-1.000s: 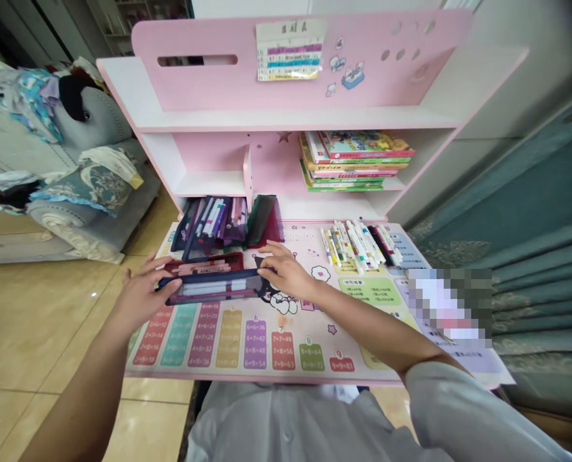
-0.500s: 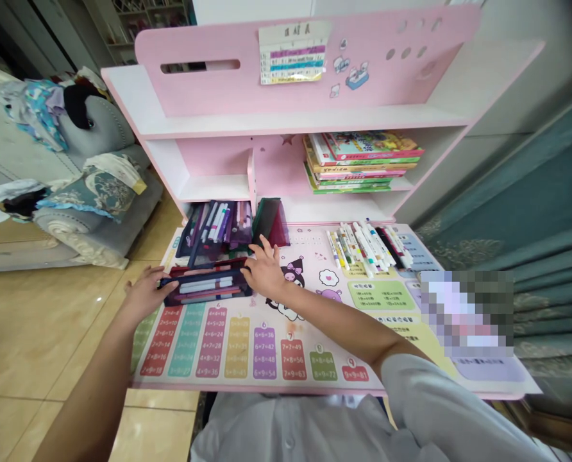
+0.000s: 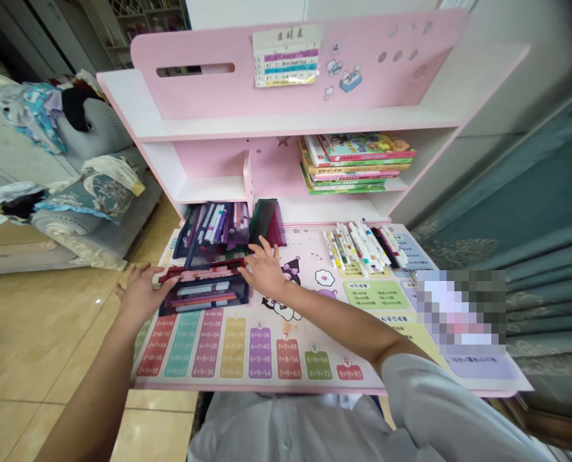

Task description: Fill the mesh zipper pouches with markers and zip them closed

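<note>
A red mesh pencil pouch (image 3: 206, 274) with pink pens in it stretches between my two hands. My left hand (image 3: 144, 292) pinches its left end between thumb and forefinger, the other fingers loosely spread. At its right end my right hand (image 3: 267, 271) has the corner between thumb and fingers. Just in front lies a navy mesh pouch (image 3: 204, 300) with pale and orange pens showing through. Behind are more dark mesh pouches of pens (image 3: 211, 224), partly overlapping. A green and magenta mesh pouch (image 3: 267, 221) leans beyond my right hand.
Loose white-barrelled markers (image 3: 363, 247) lie in a bunch on the right of the printed desk mat (image 3: 310, 333). A stack of books (image 3: 356, 163) rests on the pink shelf unit (image 3: 209, 93) at the back. A blurred patch (image 3: 459, 314) covers something at the desk's right.
My hands were at the navy pouch's upper edge; now they hold the ends of the red pouch behind it. The navy pouch lies flatter and nearer me, and more of the red pouch shows.
</note>
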{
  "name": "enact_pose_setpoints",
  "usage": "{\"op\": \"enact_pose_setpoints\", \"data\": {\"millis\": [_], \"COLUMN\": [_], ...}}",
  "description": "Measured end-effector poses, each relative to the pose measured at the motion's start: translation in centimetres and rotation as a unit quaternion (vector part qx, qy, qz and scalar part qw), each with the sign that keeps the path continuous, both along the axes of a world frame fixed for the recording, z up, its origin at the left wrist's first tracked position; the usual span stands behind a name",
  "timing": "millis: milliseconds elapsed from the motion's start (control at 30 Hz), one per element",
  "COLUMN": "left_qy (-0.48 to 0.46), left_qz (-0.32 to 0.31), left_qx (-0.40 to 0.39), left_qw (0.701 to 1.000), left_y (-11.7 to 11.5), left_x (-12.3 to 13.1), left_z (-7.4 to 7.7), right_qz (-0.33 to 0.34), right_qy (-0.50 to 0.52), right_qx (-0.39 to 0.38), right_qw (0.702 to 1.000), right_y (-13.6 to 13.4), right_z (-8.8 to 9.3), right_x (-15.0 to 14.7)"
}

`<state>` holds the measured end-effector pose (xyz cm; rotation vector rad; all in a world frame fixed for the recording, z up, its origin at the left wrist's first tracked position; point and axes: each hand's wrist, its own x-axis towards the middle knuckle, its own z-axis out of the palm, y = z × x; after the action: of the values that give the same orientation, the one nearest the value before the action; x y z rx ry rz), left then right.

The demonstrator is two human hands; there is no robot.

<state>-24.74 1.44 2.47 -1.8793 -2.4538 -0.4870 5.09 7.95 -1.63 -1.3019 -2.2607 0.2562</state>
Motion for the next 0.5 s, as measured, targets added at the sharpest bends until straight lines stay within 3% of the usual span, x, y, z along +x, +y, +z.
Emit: {"op": "enact_pose_setpoints", "data": {"millis": [67, 233, 367, 500], "left_qy": [0.007, 0.041, 0.067, 0.107], "left_qz": [-0.006, -0.132, -0.217, -0.253], "left_qx": [0.06, 0.106, 0.071, 0.026], "left_qw": [0.998, 0.985, 0.971, 0.961], "left_y": [-0.3, 1.2, 5.3, 9.5], "left_x": [2.3, 10.9, 17.8, 22.2], "left_z": [1.4, 4.1, 3.7, 2.0], "right_qz": [-0.012, -0.052, -0.07, -0.095], "right_qy": [0.014, 0.033, 0.03, 0.059], "right_qx": [0.018, 0.053, 0.081, 0.096], "right_qw": [1.0, 0.997, 0.994, 0.989], "right_y": [0.2, 0.1, -0.7, -1.0], "right_z": [0.3, 0.0, -1.1, -2.0], "right_x": [1.5, 6.7, 10.0, 11.8]}}
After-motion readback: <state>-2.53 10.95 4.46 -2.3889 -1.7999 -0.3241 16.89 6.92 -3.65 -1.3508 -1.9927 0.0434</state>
